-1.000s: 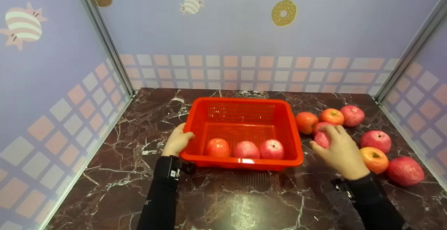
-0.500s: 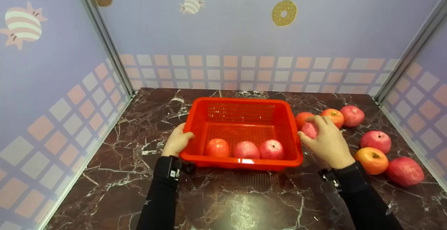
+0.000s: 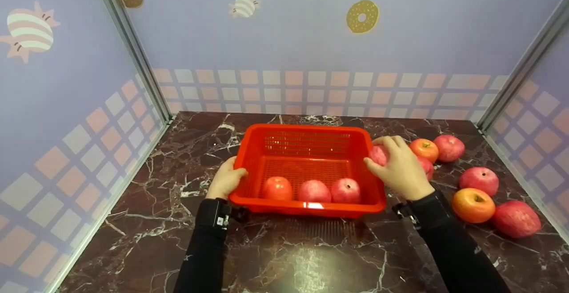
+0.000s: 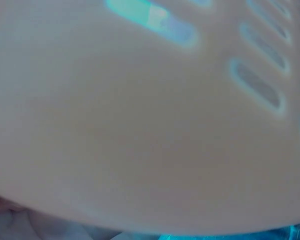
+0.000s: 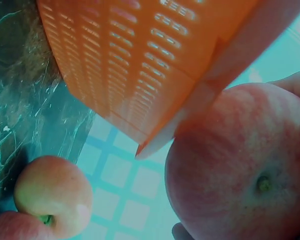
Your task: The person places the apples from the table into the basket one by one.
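Over the basket's [image 3: 266, 148] right rim, right hand [image 3: 402, 170] cups a firm, smooth apple [image 3: 378, 154]; whole-palm grip's safest.

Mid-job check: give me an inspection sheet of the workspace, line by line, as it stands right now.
Surface: dark marble-patterned tabletop, glossy.
Job's things: red plastic basket with three apples along its near wall; a pink-red apple held at the basket's right rim.
Clutter: loose apples on the table to the right of the basket, one orange, one large red, others behind.
Grippers: left hand holds the basket's left rim; right hand grips the pink-red apple.
Cables: nothing seen.
Surroundings: lilac walls with doughnut and bee stickers, metal corner posts.
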The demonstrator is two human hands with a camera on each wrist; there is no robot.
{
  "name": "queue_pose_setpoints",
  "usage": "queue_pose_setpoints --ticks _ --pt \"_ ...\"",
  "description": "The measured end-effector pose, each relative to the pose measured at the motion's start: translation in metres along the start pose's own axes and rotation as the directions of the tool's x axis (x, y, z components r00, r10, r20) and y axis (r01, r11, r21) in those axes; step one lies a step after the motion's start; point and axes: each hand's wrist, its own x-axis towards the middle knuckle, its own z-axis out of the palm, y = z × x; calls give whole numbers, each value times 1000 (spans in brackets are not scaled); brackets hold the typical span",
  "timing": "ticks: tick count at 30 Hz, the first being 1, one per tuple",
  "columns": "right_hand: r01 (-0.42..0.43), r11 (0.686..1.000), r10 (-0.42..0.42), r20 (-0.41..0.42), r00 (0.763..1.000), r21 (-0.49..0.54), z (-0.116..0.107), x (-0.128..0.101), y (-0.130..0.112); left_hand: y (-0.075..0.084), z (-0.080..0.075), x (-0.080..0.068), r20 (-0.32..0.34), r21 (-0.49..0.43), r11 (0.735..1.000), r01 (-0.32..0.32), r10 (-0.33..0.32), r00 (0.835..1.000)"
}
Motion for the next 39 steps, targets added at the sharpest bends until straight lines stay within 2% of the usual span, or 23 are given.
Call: queue_pose_setpoints --ticks 11,19,26,33,37,39 --pt "110 993 -112 65 992 35 12 21 -3 -1 0 0 0 -8 1000 5 -5 1000" --pt "172 980 -187 176 966 99 22 31 -4 0 -1 0 4 -35 999 6 -6 1000" --pt "171 980 -195 301 933 103 30 41 -3 0 0 -1 1 -22 1000 -4 4 1000" --pt "163 981 -194 431 881 107 35 44 0 -1 1 0 3 -1 1000 -23 23 1000" --pt "173 981 -194 489 850 88 37 44 1 0 0 0 -3 -3 1000 -12 12 1000" --pt "180 982 -186 504 843 61 38 44 2 1 0 0 -5 -3 1000 -10 10 1000"
